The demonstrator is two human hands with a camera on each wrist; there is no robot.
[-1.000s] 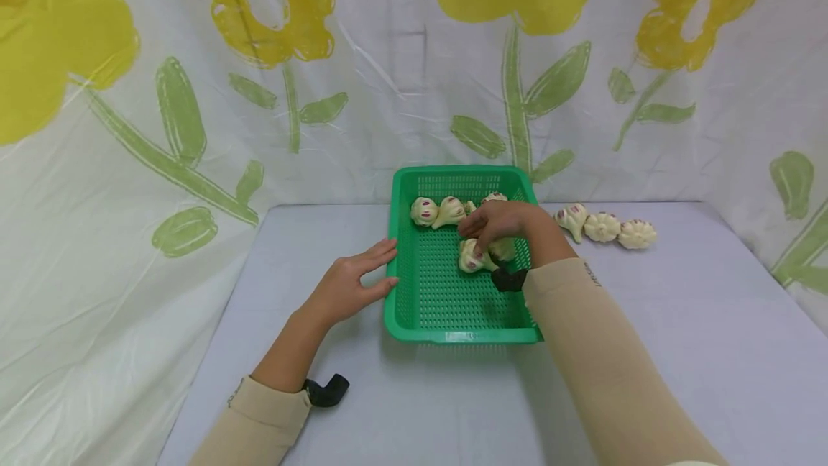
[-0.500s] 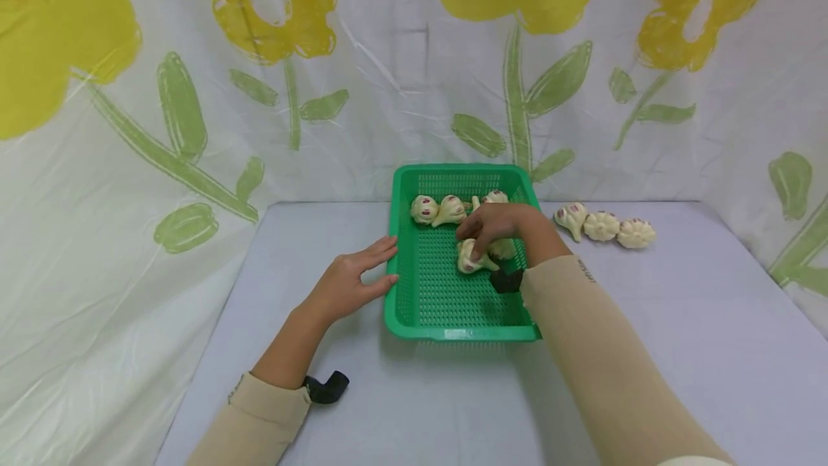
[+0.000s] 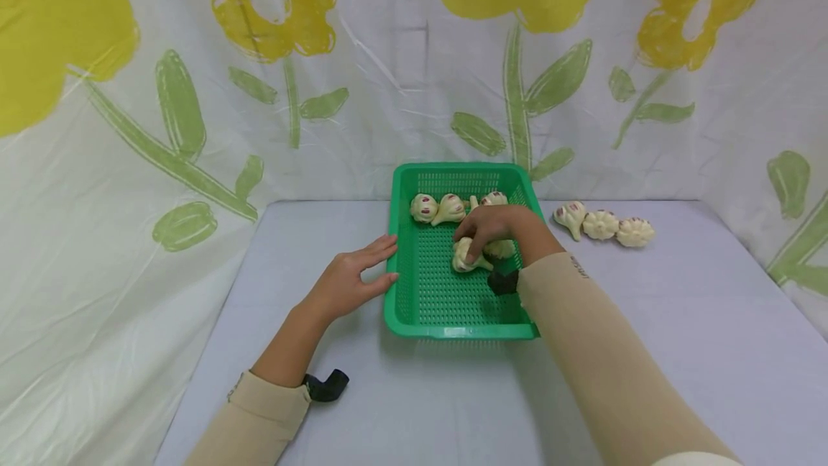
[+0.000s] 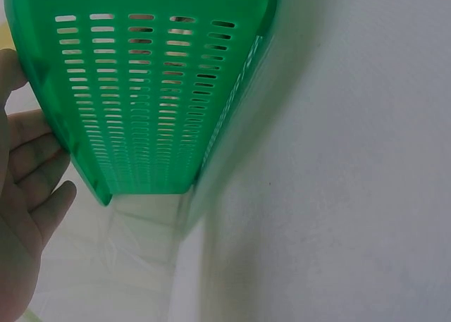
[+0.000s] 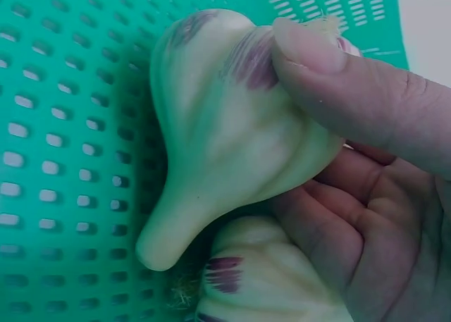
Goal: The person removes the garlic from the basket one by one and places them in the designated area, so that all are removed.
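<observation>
Spreading pale and flat beneath everything, the bench (image 3: 414,416) carries a green basket (image 3: 462,332) of moulded, perforated plastic, probably light, slightly flexible, and best taken by its rim. The left hand (image 3: 346,286) touches its left rim with fingers straight and thumb apart. Inside the basket, toward its right side, the right hand (image 3: 494,225) pinches a garlic bulb (image 3: 463,256) between thumb and curled fingers; whether it bears on the bottom cannot be told. The ribbed, faintly glossy, purple-streaked bulb looks like a stiff model, likely light and a little slippery, so its wide belly should give surer hold than the tapering neck (image 5: 161,250). Smallest are bristly root fibres (image 5: 325,25).
</observation>
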